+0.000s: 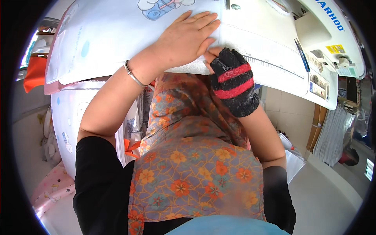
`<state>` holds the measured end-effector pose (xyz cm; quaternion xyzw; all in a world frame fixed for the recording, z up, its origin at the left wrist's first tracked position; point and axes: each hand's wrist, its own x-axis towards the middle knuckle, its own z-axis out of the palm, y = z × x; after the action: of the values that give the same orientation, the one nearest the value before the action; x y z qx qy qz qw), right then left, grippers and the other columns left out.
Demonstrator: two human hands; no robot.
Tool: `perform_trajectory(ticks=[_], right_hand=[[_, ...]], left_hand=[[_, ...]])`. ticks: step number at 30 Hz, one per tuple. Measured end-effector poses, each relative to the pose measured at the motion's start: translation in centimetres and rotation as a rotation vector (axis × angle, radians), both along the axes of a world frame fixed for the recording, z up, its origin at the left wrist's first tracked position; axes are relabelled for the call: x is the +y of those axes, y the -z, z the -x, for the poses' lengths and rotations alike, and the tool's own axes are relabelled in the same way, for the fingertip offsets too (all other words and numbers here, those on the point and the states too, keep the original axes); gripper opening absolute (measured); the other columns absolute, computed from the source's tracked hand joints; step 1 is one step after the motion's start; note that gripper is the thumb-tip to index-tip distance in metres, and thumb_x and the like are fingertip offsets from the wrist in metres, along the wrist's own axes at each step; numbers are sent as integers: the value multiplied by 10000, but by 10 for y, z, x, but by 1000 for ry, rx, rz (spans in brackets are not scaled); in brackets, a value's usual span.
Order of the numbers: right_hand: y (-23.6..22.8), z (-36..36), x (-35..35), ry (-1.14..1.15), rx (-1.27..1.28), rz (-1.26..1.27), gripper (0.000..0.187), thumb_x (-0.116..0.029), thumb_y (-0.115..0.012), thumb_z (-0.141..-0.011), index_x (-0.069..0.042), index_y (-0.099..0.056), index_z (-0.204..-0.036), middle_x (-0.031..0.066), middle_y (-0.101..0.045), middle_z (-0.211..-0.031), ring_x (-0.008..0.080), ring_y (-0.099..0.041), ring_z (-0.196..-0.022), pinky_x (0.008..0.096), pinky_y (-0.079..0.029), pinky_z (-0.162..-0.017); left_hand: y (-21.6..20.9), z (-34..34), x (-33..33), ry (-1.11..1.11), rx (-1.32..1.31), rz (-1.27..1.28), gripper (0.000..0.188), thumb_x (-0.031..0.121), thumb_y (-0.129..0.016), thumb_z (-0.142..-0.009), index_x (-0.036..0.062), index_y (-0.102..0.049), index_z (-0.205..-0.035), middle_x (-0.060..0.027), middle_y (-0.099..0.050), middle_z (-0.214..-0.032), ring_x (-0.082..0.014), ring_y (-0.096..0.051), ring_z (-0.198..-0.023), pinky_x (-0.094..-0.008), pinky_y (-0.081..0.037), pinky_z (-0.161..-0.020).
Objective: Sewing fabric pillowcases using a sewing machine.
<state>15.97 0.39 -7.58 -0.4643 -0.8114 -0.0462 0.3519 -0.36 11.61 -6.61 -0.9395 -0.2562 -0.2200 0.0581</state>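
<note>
Blue lettering (331,16); left hand (188,38) on cloth (113,33)

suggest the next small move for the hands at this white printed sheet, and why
Probably smooth the white printed sheet toward its right edge with the left hand: that hand lies flat on it, fingers near that edge, the gloved right hand close by.

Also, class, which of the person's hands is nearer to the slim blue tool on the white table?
Right. The gloved right hand is at the front edge of the white table, left of the blue tool; the left hand lies flat on printed material, farther left.
</note>
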Motion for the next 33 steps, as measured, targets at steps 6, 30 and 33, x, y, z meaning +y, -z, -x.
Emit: perform_trajectory(ticks=[6,30,33], right_hand=[[-9,-1,22,11,59,60,282,-92,-683,-832,-7,-650,-1099,169,-635,-1144,368,-615,-1030,439,-509,-896],[-6,-22,95,62,-59,-4,281,-142,-714,-817,-58,-671,-1082,150,-650,-1161,352,-636,-1013,413,-519,-887],[-12,-24,93,60,-38,38,271,-142,-711,-821,-64,-675,-1078,140,-656,-1156,347,-641,-1006,412,-521,-883]], left_hand=[[2,1,19,47,-19,-47,409,157,-563,-915,62,-571,-1313,-104,-538,-1399,-246,-499,-1299,-407,-368,-1111],[-18,-11,82,44,-134,79,340,30,-536,-822,-70,-601,-1140,-230,-613,-1174,-368,-590,-1087,-411,-470,-976],[-23,2,79,-13,-204,80,364,39,-569,-810,-60,-590,-1160,-235,-602,-1189,-383,-597,-1060,-424,-486,-946]])
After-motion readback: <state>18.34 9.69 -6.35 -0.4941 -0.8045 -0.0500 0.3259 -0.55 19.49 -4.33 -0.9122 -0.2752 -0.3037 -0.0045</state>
